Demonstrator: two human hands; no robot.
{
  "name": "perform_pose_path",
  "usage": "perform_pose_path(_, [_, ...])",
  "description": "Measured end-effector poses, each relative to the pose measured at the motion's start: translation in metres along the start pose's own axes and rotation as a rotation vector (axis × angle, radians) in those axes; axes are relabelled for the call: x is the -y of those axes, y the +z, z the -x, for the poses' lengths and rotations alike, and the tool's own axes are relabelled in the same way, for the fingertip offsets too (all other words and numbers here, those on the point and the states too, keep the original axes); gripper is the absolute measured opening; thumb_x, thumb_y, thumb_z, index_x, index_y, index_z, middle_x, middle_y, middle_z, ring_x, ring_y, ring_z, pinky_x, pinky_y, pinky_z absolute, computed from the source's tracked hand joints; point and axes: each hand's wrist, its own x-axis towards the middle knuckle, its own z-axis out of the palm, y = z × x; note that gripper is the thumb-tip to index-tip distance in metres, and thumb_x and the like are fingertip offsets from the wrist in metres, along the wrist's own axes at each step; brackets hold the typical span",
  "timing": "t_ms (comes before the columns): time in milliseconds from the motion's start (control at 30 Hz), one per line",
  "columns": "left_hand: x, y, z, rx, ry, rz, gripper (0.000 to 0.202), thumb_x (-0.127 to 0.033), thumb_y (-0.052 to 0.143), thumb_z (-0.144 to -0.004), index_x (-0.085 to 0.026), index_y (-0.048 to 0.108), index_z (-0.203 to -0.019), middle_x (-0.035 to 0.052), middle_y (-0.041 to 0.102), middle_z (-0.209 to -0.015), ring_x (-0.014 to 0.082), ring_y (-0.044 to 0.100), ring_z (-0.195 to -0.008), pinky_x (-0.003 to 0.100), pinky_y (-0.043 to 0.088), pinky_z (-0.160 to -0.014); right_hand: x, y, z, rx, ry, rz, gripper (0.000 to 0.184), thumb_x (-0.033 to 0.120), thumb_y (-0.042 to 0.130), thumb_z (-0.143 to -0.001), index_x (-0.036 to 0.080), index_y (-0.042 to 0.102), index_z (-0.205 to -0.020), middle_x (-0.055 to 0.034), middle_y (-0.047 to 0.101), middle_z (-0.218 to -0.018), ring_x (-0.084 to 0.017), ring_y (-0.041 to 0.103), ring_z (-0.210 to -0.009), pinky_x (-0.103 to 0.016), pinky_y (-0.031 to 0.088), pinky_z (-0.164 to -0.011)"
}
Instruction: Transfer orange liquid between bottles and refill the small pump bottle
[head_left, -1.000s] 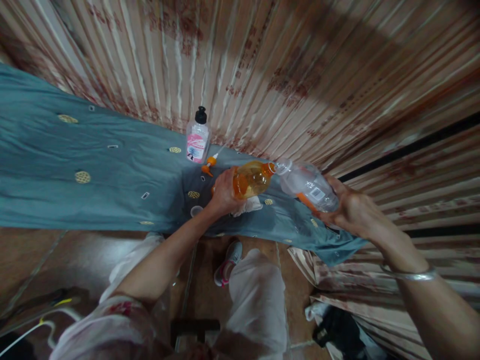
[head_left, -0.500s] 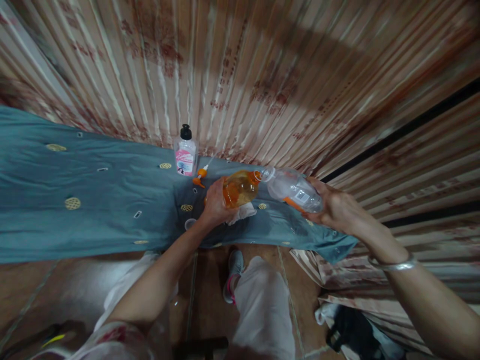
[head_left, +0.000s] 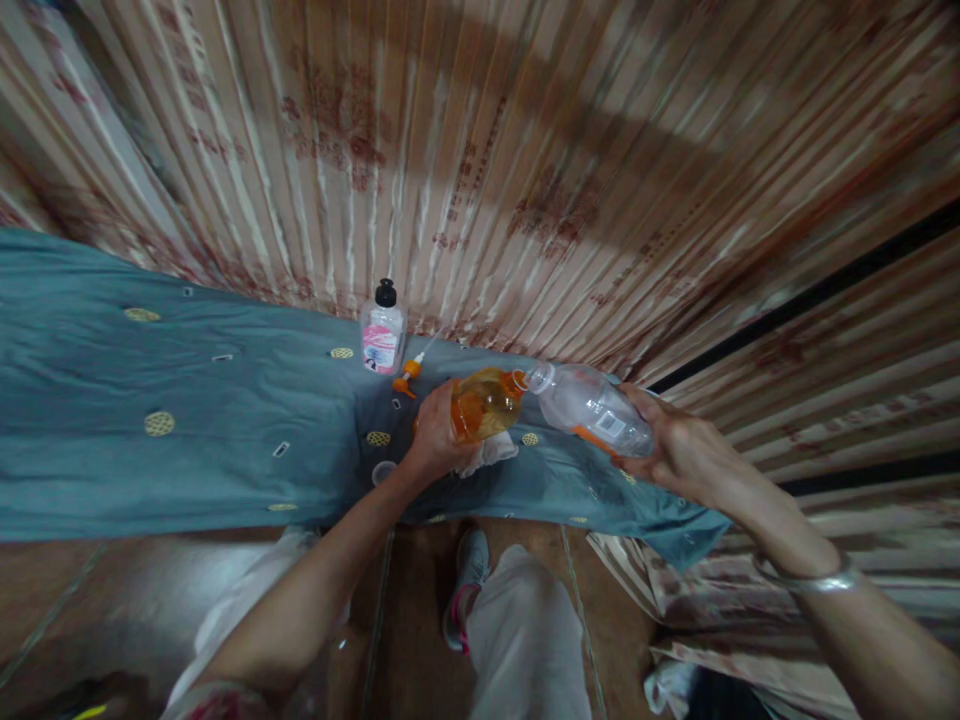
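Hands both closed on bottles: your left hand [head_left: 431,435] wraps the base of the orange-liquid bottle [head_left: 484,405], which lies tipped with its neck pointing right. Your right hand [head_left: 675,455] grips the clear bottle [head_left: 592,410], neck pointing left. The mouths meet between your hands, above the teal-clothed counter [head_left: 187,450], with an orange pump head [head_left: 407,375] just behind.

We can read no word, brand or number here. The small bottle [head_left: 382,338] standing on the blue cloth [head_left: 187,440] wears a pink and white label [head_left: 379,349] — its print is too small and blurred to make out. The clear bottle [head_left: 581,400] carries a white sticker [head_left: 611,424] with what looks like a barcode, digits unreadable. The striped curtain [head_left: 525,150] behind shows dark red printed marks — too smeared to tell whether they are writing.
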Motion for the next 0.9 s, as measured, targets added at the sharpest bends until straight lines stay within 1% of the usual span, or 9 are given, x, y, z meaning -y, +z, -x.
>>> perform_pose_path(67, [0.002,0.001,0.001,0.001,0.003,0.015,0.078,-0.031,0.085,-0.059,-0.021,0.052,-0.129,0.0157,0.070,-0.127,0.0387,0.067,-0.122,0.059,0.052,-0.110,-0.001,0.002,0.000,-0.011,-0.006,-0.028,0.079,0.041,0.067,-0.078,0.012,0.050,-0.150,-0.0120,0.080,-0.100,-0.030,0.076,-0.078,-0.034,0.054,-0.064])
perform_pose_path(133, [0.004,0.001,0.002,0.004,0.002,0.026,0.077,-0.034,0.084,-0.061,-0.021,0.053,-0.130,0.0157,0.070,-0.127,0.0390,0.067,-0.122,0.059,0.051,-0.111,-0.003,0.004,0.001,-0.012,-0.009,-0.039,0.078,0.039,0.067,-0.078,0.014,0.050,-0.150,-0.0121,0.080,-0.103,-0.030,0.077,-0.080,-0.035,0.056,-0.066])
perform_pose_path(200, [0.006,0.001,0.003,0.012,0.002,0.035,0.076,-0.034,0.084,-0.063,-0.021,0.053,-0.131,0.0159,0.071,-0.126,0.0392,0.067,-0.122,0.060,0.052,-0.111,-0.005,0.007,0.001,-0.022,-0.020,-0.024,0.079,0.039,0.067,-0.079,0.014,0.049,-0.151,-0.0139,0.080,-0.109,-0.032,0.078,-0.088,-0.037,0.058,-0.070])
perform_pose_path(300, [0.010,0.001,0.005,0.022,-0.004,0.040,0.085,-0.032,0.086,-0.060,-0.020,0.052,-0.136,0.0186,0.068,-0.133,0.0414,0.065,-0.127,0.062,0.051,-0.113,-0.010,0.009,0.002,-0.047,-0.046,0.005,0.080,0.042,0.067,-0.080,0.013,0.048,-0.152,-0.0164,0.079,-0.115,-0.034,0.078,-0.096,-0.040,0.060,-0.075])
perform_pose_path(433, [0.012,0.003,0.006,0.043,-0.042,0.029,0.095,-0.028,0.086,-0.057,-0.018,0.047,-0.143,0.0214,0.064,-0.140,0.0430,0.061,-0.133,0.063,0.046,-0.117,-0.011,0.007,0.002,-0.026,-0.041,0.021,0.080,0.043,0.067,-0.080,0.014,0.048,-0.152,-0.0147,0.080,-0.106,-0.033,0.079,-0.087,-0.038,0.059,-0.067])
perform_pose_path(533, [0.010,0.002,0.006,0.050,-0.033,0.035,0.092,-0.026,0.085,-0.058,-0.018,0.047,-0.142,0.0211,0.066,-0.139,0.0418,0.062,-0.133,0.061,0.046,-0.118,-0.008,0.004,0.002,-0.003,-0.020,0.029,0.080,0.043,0.066,-0.081,0.013,0.047,-0.153,-0.0119,0.080,-0.096,-0.032,0.078,-0.079,-0.036,0.056,-0.062])
perform_pose_path(667, [0.006,0.000,0.006,0.044,-0.031,0.049,0.087,-0.028,0.082,-0.060,-0.018,0.048,-0.140,0.0205,0.067,-0.137,0.0407,0.063,-0.131,0.060,0.047,-0.116,-0.005,0.003,0.002,0.000,-0.008,0.052,0.080,0.041,0.065,-0.081,0.012,0.047,-0.153,-0.0110,0.080,-0.092,-0.032,0.078,-0.078,-0.034,0.055,-0.061])
perform_pose_path(800, [0.003,-0.002,0.005,0.061,-0.029,0.056,0.083,-0.030,0.081,-0.062,-0.017,0.050,-0.138,0.0202,0.067,-0.136,0.0402,0.063,-0.131,0.059,0.047,-0.116,-0.008,0.006,0.002,-0.028,-0.026,0.083,0.080,0.043,0.064,-0.081,0.009,0.048,-0.151,-0.0097,0.078,-0.083,-0.031,0.076,-0.072,-0.033,0.052,-0.057])
perform_pose_path(900, [0.003,-0.002,0.005,0.064,-0.036,0.056,0.087,-0.029,0.081,-0.061,-0.013,0.048,-0.140,0.0225,0.066,-0.138,0.0408,0.062,-0.133,0.059,0.046,-0.117,-0.012,0.009,0.002,-0.056,-0.061,0.095,0.079,0.043,0.063,-0.081,0.009,0.049,-0.151,-0.0085,0.078,-0.080,-0.029,0.075,-0.066,-0.032,0.051,-0.054])
